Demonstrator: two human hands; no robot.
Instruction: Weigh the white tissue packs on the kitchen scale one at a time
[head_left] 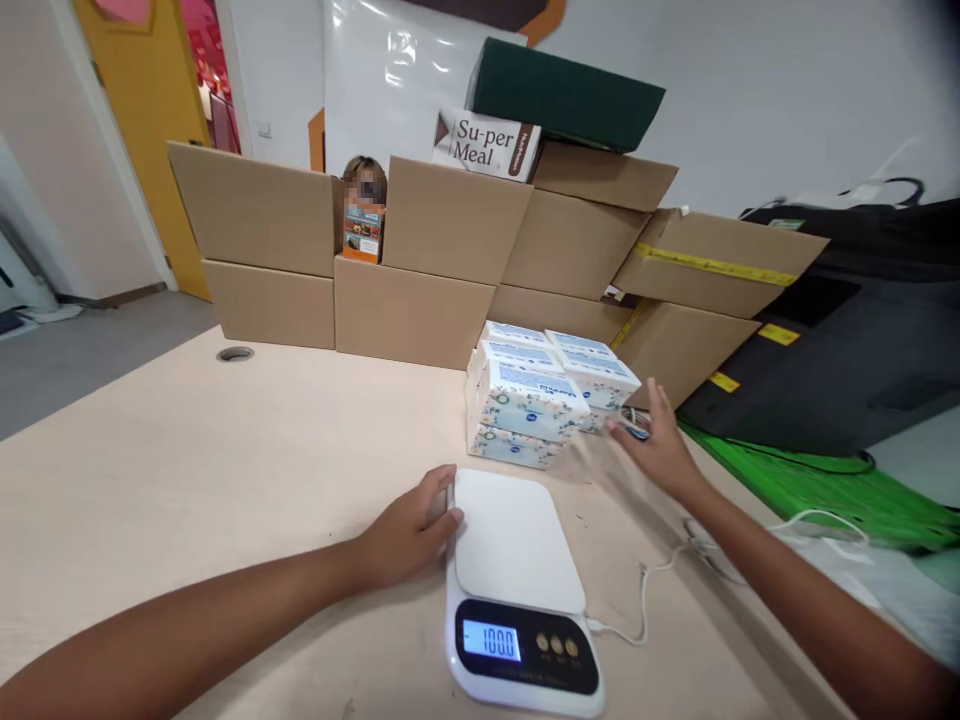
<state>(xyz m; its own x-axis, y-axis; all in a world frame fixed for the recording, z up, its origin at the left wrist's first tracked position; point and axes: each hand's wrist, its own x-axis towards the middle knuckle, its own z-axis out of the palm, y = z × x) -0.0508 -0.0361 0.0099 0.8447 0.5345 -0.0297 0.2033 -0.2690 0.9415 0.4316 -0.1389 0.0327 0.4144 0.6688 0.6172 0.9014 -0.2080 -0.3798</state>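
Note:
A white digital scale (517, 545) lies on the table, its lit display (491, 641) reading 100.0. My left hand (409, 530) grips the scale's left edge, with the thumb by the weighing plate. Beyond it stand stacked packs of tissues (529, 400) with a blue floral print. My right hand (660, 455) hovers at the right side of these packs, fingers apart and slightly blurred. Close to its thumb is a small bluish-white item (636, 430), partly hidden; whether the hand touches it I cannot tell.
Cardboard boxes (416, 310) form a wall behind the packs, topped by a "Su-per Meal" box (484, 143) and a dark green box (566, 95). A white cable (643, 600) runs from the scale rightward. Right of the table are a black bag (847, 340) and a green surface (832, 490).

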